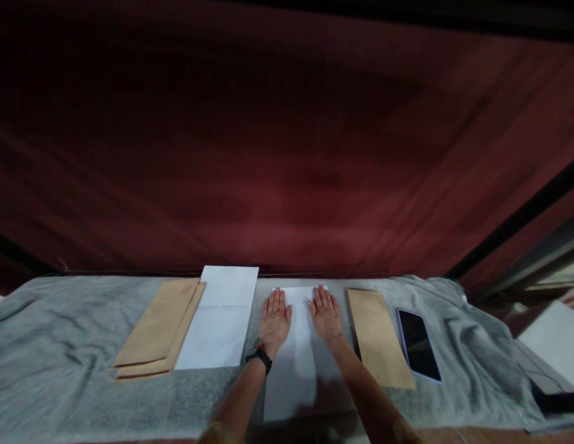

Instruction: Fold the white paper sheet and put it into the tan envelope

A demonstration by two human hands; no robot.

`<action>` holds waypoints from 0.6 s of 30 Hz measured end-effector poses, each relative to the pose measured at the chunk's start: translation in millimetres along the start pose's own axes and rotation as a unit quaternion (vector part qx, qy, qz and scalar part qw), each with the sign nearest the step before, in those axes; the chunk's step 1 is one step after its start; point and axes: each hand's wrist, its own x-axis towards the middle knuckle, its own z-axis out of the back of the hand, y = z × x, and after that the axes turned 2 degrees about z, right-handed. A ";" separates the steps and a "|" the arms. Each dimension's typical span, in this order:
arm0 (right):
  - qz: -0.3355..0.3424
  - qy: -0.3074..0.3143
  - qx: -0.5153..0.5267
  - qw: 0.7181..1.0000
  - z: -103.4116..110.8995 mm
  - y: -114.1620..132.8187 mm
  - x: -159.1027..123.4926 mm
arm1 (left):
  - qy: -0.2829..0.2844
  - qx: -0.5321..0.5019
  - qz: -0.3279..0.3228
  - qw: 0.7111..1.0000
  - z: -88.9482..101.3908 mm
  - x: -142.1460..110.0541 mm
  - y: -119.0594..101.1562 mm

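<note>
A sheet of white paper (296, 364) lies in front of me on the grey cloth. My left hand (274, 319) rests flat on its upper left edge, fingers stretched out and pointing away from me. On the upper right edge my right hand (326, 314) lies flat as well, its thumb spread toward the middle. Neither hand grips anything. A dark band (259, 360) circles my left wrist. To the right of my right hand is a brown envelope (383, 339). Left of my left hand lies another white sheet (217, 327) with a crease across it.
Overlapping brown envelopes (159, 320) lie at the left, partly against the creased sheet. A phone (418, 344) with a dark screen is right of the single envelope. The grey cloth (60, 357) is wrinkled at both ends. A dark red fabric wall (287, 185) rises behind.
</note>
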 end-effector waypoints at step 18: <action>-0.044 0.004 -0.014 0.999 1.4 -9.9 2.5 | 0.011 -0.003 0.035 0.999 3.4 1.5 1.5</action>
